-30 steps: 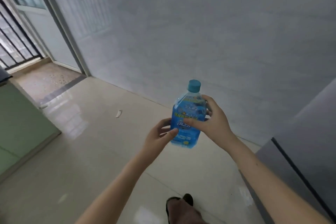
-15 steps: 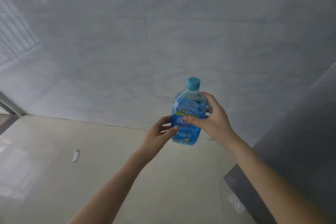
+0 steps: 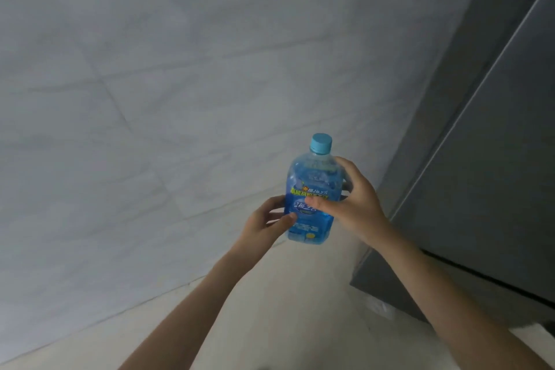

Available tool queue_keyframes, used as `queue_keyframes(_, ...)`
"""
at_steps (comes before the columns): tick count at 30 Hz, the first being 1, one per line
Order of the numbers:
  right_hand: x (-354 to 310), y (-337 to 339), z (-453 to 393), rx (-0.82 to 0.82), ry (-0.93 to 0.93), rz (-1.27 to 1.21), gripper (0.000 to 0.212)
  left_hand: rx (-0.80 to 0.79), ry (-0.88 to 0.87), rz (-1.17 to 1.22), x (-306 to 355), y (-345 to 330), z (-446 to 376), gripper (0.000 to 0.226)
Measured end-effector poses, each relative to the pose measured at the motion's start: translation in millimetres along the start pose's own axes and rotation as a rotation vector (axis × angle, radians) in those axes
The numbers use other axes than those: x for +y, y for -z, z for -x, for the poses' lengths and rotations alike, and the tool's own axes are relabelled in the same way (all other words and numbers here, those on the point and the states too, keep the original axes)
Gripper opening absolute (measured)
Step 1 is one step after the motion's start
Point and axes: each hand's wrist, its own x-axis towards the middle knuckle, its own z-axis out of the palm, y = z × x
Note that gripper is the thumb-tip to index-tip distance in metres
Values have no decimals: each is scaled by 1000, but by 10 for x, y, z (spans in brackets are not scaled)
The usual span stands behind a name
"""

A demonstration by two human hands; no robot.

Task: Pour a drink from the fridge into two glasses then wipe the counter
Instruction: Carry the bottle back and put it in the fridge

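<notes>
A: Now, bottle (image 3: 310,198) upright in mid-air, above the pale floor (image 3: 270,309), in front of the tiled wall (image 3: 150,84). Capped: blue cap (image 3: 321,143) on. Grey fridge (image 3: 495,189) just to the right, door closed.

B: Hands?

A: Right hand (image 3: 354,204) wrapped round the middle, thumb across the label, fingers behind. Left hand (image 3: 264,225) curled at the lower left side, thumb tip on the label, propping from beneath.

B: Handling?

A: Nearly full, blue liquid up to the shoulder. Likely hefty for its size. Thin clear plastic, probably giving under a squeeze; possibly cold and damp from the fridge, so slick. No droplets visible, though.

B: Best hold?

A: Round the labelled waist, as now; second hand under the base for pouring. No glasses or desk in view.
</notes>
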Motion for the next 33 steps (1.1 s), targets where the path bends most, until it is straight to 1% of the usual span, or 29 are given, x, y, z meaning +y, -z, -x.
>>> queue_keyframes(4, -65, -65, -97, 165, -36, -20, 66, -154, -43, -34, 87, 179, -372, 29)
queue_keyframes(7, -89, -28, -106, 262, -64, -16, 69, -269, -76, -35, 158, 157, -591, 30)
queue_keyframes(11, -135, 140, -25, 438, -96, -34, 71, -420, -122, -41, 222, -73, -842, 30)
queue_keyframes(16, -58, 506, 180, 612, -142, 3, 73, -586, -146, -56, 304, -575, -1046, 30)
queue_keyframes(19, -6, 748, 266, 679, -167, 23, 73, -652, -135, -48, 362, -878, -1106, 27)
queue_keyframes(22, -8, 973, 263, 699, -172, 55, 76, -690, -129, -51, 454, -1114, -1175, 25)
queue_keyframes(25, -21, 1183, 200, 722, -161, 71, 78, -732, -155, -47, 561, -1300, -1312, 24)
queue_keyframes(30, -120, 1460, 63, 807, -132, 109, 76, -797, -207, -14, 759, -1552, -1580, 24)
queue_keyframes(31, -146, 1506, 29, 834, -124, 123, 76, -806, -221, 7, 795, -1596, -1636, 25)
queue_keyframes(33, -222, 1595, -43, 874, -101, 169, 77, -841, -256, 39, 881, -1679, -1758, 37)
